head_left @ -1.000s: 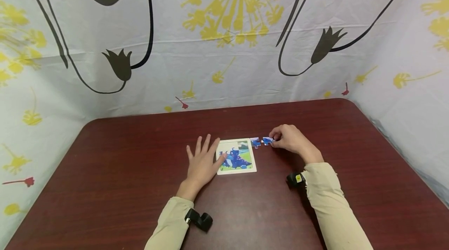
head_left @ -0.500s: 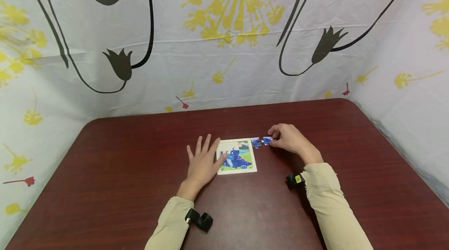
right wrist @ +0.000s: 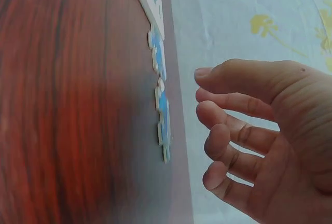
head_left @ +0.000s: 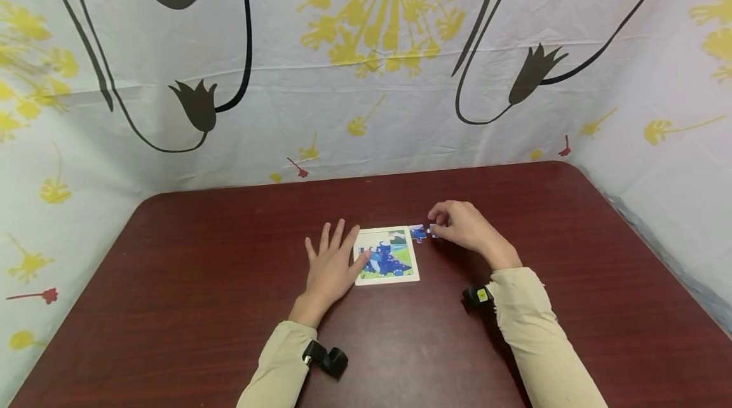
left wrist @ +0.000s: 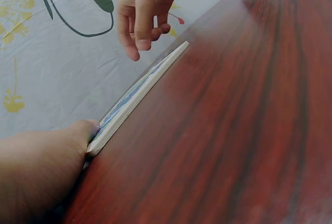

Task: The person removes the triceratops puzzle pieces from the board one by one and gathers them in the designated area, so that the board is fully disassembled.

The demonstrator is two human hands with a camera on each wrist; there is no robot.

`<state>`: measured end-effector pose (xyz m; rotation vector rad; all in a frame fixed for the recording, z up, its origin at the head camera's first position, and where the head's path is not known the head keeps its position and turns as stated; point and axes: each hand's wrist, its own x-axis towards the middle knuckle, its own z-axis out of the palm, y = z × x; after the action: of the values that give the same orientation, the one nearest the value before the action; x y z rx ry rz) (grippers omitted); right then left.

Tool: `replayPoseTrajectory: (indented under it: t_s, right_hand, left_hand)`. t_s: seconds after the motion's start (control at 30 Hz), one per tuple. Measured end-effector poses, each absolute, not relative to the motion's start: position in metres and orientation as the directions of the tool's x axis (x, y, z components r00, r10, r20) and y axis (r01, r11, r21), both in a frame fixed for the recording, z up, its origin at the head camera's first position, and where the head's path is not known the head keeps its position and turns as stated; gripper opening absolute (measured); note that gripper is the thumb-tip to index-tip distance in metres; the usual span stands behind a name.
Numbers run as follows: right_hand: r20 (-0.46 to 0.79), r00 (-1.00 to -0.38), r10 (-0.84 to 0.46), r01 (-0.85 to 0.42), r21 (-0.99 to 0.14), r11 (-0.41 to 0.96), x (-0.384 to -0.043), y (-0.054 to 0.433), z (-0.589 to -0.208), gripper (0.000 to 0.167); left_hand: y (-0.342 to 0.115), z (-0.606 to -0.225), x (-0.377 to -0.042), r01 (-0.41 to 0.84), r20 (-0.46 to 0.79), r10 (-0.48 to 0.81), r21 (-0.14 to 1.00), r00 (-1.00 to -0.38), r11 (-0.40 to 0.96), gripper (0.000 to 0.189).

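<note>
Puzzle board (head_left: 387,281) lies flat on the table (head_left: 229,306), my spread left hand (head_left: 330,273) at its 9 o'clock, thumb (head_left: 359,262) on top, probably so it won't slide; loose pieces (head_left: 418,232) off 2 o'clock, my half-curled, empty right hand (head_left: 464,225) over them.

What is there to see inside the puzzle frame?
The frame holds a picture of a blue animal with green around it; the upper left looks pale. The left hand covers part of the left side, so what lies under it cannot be seen.
</note>
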<state>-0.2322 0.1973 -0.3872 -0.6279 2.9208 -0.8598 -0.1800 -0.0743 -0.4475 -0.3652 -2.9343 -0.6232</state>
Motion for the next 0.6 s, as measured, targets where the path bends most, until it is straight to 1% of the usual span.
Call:
replayPoseTrajectory:
  t_s: [0.2, 0.37, 0.6]
  right_hand:
    - [0.073, -0.905, -0.419, -0.392, -0.527, 0.754, -0.228, 0.181, -0.387, 0.015]
    - [0.059, -0.880, -0.471, -0.434, -0.499, 0.750, -0.224, 0.168, -0.390, 0.015]
    - [0.048, -0.862, -0.504, -0.460, -0.492, 0.740, -0.221, 0.161, -0.395, 0.018]
  left_hand:
    - [-0.074, -0.448, -0.180, 0.258, 0.161, 0.211, 0.388, -0.964, 0.885, 0.066]
    - [-0.074, -0.448, -0.180, 0.255, 0.157, 0.209, 0.390, -0.965, 0.885, 0.066]
    - [-0.074, -0.448, -0.180, 0.257, 0.159, 0.210, 0.388, -0.965, 0.885, 0.066]
